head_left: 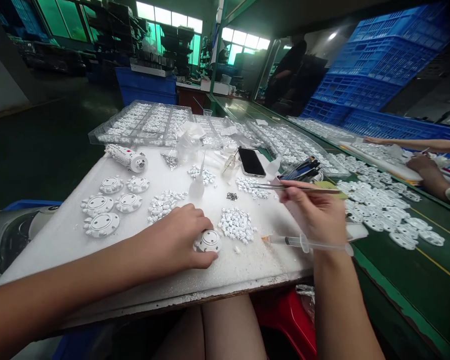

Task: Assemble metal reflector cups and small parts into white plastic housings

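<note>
My left hand (189,235) is closed around the edge of a round white part (210,241), its thumb at the near side, on the white foam-covered board (142,282). My right hand (315,212) pinches metal tweezers (285,186), whose tips point left over a small pile of white pieces (253,188). Below it lies a syringe (303,243) with an orange tip. A larger heap of small white pieces (237,225) sits between my hands, with a little cluster of dark metal bits (231,196) behind it. Several round white parts (101,224) rest at the left.
A phone (251,162), a squeeze bottle (197,186) and clear trays of white pieces (146,121) stand farther back. White parts (382,200) cover some of the green surface at right, where another person's hands (423,167) are. Blue crates (371,65) are stacked behind.
</note>
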Action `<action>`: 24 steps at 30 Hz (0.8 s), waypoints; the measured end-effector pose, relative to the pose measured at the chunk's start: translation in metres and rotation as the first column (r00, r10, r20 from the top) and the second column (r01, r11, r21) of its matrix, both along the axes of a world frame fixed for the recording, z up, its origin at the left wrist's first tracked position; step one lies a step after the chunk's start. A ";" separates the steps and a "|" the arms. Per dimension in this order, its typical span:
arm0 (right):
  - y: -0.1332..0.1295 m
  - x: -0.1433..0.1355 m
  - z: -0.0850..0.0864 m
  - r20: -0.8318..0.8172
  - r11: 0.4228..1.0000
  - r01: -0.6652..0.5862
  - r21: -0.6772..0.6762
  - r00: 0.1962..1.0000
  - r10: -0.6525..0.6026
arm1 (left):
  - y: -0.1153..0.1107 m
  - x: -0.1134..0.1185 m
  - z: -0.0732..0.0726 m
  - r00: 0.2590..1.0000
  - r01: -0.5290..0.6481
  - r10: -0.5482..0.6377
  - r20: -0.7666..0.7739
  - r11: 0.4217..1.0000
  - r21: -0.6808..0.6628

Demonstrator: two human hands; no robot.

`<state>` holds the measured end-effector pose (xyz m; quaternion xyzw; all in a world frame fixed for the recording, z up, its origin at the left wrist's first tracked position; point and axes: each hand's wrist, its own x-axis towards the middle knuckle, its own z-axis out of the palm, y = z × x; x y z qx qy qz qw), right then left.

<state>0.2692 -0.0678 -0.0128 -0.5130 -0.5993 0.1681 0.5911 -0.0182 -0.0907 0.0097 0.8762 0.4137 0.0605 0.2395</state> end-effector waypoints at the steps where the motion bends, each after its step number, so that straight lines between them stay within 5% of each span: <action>1: 0.002 -0.004 -0.003 -0.009 0.997 -0.046 -0.059 0.999 0.045 | -0.001 0.000 0.001 1.000 -0.016 0.016 -0.010 1.000 -0.015; 6: 0.010 -0.018 -0.026 -0.016 0.995 -0.093 -0.028 0.996 0.093 | -0.001 0.001 -0.003 0.999 -0.034 0.033 -0.014 0.999 -0.030; 11: 0.013 -0.011 -0.038 0.152 0.993 -0.075 -0.091 0.984 0.089 | 0.000 0.000 -0.007 0.999 -0.034 0.034 0.008 0.999 -0.025; 24: 0.008 -0.013 -0.036 0.341 0.990 -0.106 -0.091 0.931 0.131 | 0.002 0.000 -0.005 1.000 -0.031 0.031 -0.002 0.997 -0.069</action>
